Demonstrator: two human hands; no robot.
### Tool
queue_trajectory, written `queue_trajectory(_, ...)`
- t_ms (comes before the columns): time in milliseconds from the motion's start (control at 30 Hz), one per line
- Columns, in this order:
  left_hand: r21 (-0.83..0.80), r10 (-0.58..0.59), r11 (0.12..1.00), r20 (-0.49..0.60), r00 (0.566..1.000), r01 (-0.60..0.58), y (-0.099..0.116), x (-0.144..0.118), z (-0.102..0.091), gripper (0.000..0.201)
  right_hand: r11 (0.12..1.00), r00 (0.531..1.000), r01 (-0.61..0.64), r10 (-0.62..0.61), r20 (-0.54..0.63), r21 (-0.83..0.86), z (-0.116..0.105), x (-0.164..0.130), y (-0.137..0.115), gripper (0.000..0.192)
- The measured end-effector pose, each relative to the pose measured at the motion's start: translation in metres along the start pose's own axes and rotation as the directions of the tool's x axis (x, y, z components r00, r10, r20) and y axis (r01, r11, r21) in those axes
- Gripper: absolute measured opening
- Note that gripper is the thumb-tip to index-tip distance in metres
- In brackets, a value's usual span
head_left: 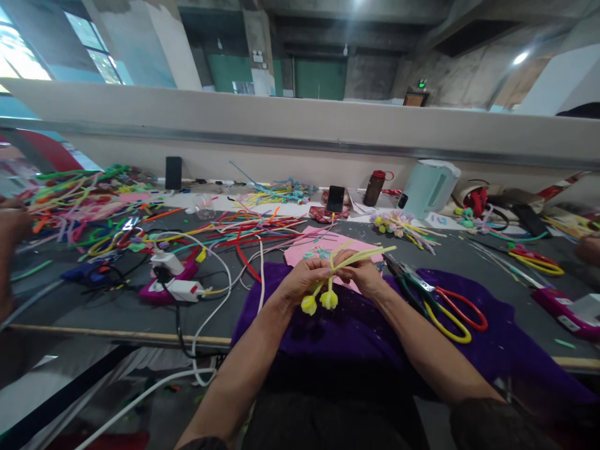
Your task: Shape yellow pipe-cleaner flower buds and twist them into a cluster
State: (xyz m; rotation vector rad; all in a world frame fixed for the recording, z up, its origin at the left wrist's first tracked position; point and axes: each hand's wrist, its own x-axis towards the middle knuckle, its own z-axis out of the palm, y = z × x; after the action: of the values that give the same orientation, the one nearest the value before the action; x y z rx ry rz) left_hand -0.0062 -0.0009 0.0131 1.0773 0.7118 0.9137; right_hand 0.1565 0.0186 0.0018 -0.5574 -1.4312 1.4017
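Both my hands meet over a purple cloth (290, 350) at the table's near side. Between them are yellow pipe-cleaner flowers (329, 300), two blossoms hanging down below my fingers. My left hand (304, 278) pinches the stems close to where they cross. My right hand (360, 272) is closed on the pale yellow stems, whose loose ends stick out to the right. Behind my hands lies a pink sheet (304, 240) with small teal bits on it. Scissors (450, 306) with red and yellow handles rest to the right of my right hand, beside dark-jawed pliers (398, 269).
Colourful pipe cleaners (262, 225) spread across the dark table (126, 315). Magenta power strips (164, 290) with white cables stand left; another (567, 312) lies right. Along the back are a phone (335, 199), a brown bottle (374, 189) and a pale green jug (426, 187). Other people's hands (588, 248) show at both edges.
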Motion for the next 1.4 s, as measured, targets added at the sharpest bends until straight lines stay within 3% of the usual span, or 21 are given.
queue_trajectory(100,0.06,0.087,0.995,-0.066,0.994,-0.083,0.0,0.0,0.003,0.023,0.999,0.999,-0.018,0.016,-0.05,-0.039,0.001,0.0,-0.003,0.02)
queue_trajectory(167,0.185,0.2,0.967,-0.135,0.97,-0.173,-0.001,0.001,0.006,0.021,0.999,0.993,-0.04,0.038,-0.11,-0.019,0.003,0.0,-0.002,0.019)
queue_trajectory(267,0.466,0.417,0.838,-0.211,0.884,-0.284,-0.003,0.001,0.01,0.018,0.996,0.979,-0.055,0.068,-0.194,0.073,0.01,0.0,-0.001,0.016)
queue_trajectory(367,0.683,0.558,0.674,-0.218,0.801,-0.284,-0.007,0.001,0.013,0.014,0.977,0.958,-0.119,0.16,-0.238,0.179,0.015,0.0,0.001,0.014)
queue_trajectory(467,0.795,0.628,0.54,-0.163,0.761,-0.276,-0.01,0.001,0.015,0.01,0.948,0.924,-0.229,0.283,-0.258,0.222,0.015,0.002,0.001,0.013)
queue_trajectory(533,0.82,0.645,0.498,-0.134,0.752,-0.281,-0.011,0.001,0.016,0.008,0.932,0.913,-0.286,0.335,-0.231,0.222,0.012,0.004,0.001,0.015)
queue_trajectory(633,0.753,0.603,0.604,-0.218,0.767,-0.261,-0.009,0.003,0.017,0.01,0.927,0.917,-0.309,0.35,-0.192,0.212,0.009,0.006,-0.001,0.021)
queue_trajectory(733,0.471,0.395,0.854,-0.307,0.866,-0.223,-0.004,0.005,0.014,0.015,0.952,0.942,-0.256,0.284,-0.177,0.165,0.007,0.005,-0.004,0.02)
queue_trajectory(800,0.216,0.229,0.961,-0.265,0.937,-0.174,0.0,0.005,0.011,0.018,0.974,0.967,-0.199,0.213,-0.139,0.11,0.005,0.004,-0.006,0.024)
queue_trajectory(867,0.024,0.119,0.993,-0.199,0.973,-0.116,0.003,0.004,0.007,0.021,0.992,0.983,-0.123,0.126,-0.137,0.031,0.003,0.003,-0.006,0.024)
queue_trajectory(967,-0.098,0.051,0.993,-0.138,0.989,-0.065,0.004,0.003,0.002,0.022,0.983,0.979,0.015,-0.052,-0.199,-0.185,0.001,0.0,-0.005,0.019)
queue_trajectory(1033,-0.127,0.044,0.99,-0.113,0.993,-0.058,0.003,0.003,0.0,0.023,0.907,0.954,0.125,-0.22,-0.201,-0.403,0.001,-0.002,-0.005,0.017)
queue_trajectory(1133,-0.155,0.042,0.986,-0.08,0.996,-0.054,0.001,0.002,-0.001,0.022,0.661,0.885,0.271,-0.457,-0.09,-0.699,0.001,-0.005,-0.007,0.021)
queue_trajectory(1200,-0.16,0.031,0.986,-0.067,0.997,-0.042,0.001,0.002,-0.001,0.022,0.505,0.835,0.322,-0.55,-0.012,-0.801,0.0,-0.006,-0.01,0.023)
queue_trajectory(1300,-0.153,0.018,0.988,-0.06,0.998,-0.027,0.001,0.001,0.0,0.022,0.355,0.805,0.363,-0.585,0.098,-0.862,-0.005,-0.005,-0.014,0.019)
queue_trajectory(1400,-0.127,0.01,0.992,-0.061,0.998,-0.017,0.001,0.001,0.001,0.023,0.328,0.829,0.395,-0.53,0.179,-0.858,-0.008,-0.003,-0.016,0.016)
